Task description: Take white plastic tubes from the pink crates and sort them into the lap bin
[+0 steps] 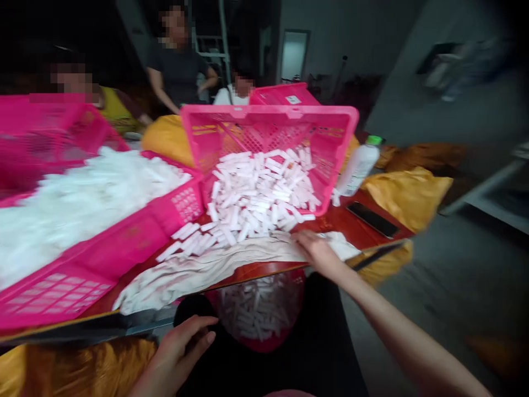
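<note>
**Right hand** [316, 253] at 4 o'clock: fingers [305, 238] rest on a crumpled white cloth [206, 270]; whether they grip it cannot be told. **Left hand** [182, 353] at 7 o'clock: half-open, holding nothing, just beside a red basin [268, 346] of white pieces at 6 o'clock. At 12 o'clock, a tilted pink plastic crate [268, 113] holds white rectangular pieces [256, 193], some lying out on the red tabletop [341, 220]. Another pink crate [103, 242] sits heaped at 9 o'clock.
</note>
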The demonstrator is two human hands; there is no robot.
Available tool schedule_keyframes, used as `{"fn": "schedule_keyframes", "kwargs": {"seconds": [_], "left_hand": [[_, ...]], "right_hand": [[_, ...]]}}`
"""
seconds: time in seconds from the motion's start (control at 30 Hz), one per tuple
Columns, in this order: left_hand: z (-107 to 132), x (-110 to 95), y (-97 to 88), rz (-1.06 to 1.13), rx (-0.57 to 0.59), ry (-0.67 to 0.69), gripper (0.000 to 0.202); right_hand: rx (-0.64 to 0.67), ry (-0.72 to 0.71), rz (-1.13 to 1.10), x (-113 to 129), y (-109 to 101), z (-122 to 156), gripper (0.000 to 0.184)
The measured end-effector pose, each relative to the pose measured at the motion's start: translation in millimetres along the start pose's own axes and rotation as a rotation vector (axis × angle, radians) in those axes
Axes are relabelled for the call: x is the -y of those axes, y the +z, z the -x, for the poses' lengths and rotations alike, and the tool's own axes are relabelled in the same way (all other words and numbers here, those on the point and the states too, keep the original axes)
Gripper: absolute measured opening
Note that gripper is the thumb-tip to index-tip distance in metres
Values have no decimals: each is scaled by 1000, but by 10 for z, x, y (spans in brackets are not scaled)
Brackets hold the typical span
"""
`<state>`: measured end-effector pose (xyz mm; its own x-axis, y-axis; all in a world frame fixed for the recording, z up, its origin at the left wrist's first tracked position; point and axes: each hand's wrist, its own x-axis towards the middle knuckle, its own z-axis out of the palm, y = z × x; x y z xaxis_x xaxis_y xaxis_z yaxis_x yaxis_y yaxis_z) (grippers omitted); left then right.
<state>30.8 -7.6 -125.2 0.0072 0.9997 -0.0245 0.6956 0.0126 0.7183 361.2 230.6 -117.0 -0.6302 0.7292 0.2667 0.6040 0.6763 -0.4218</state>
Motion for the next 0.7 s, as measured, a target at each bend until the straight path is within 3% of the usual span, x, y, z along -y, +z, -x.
{"fn": "schedule_keyframes", "kwargs": {"seconds": [0.07, 0.17, 0.27, 0.37, 0.47, 0.53, 0.63, 0.7], "left_hand": [[-26, -203, -250, -38, -32, 27, 26], [-172, -333, -948, -98, -219, 49, 28], [-354, -178, -1839, -261, -543, 22, 27], [-648, 116, -2515, -568, -672, -123, 21], [-1013, 319, -2778, -624, -617, -156, 19], [-1203, 366, -2794, -617, -563, -167, 38], [-1341, 358, -2800, -579, -537, -184, 65], [-1340, 338, -2861, -544, -594, -173, 71]], "right_hand": [[32, -63, 285, -187, -55, -314, 35], [56, -238, 518, -445, 97, -651, 39], [80, -322, 579, -572, 176, -746, 36], [66, -256, 494, -568, 31, -667, 26], [-14, 30, 316, -510, -173, -522, 21], [-107, 202, 80, -447, -255, -396, 26], [-143, 316, -445, -270, -277, -151, 33], [-90, 387, -720, -97, -251, 39, 40]]}}
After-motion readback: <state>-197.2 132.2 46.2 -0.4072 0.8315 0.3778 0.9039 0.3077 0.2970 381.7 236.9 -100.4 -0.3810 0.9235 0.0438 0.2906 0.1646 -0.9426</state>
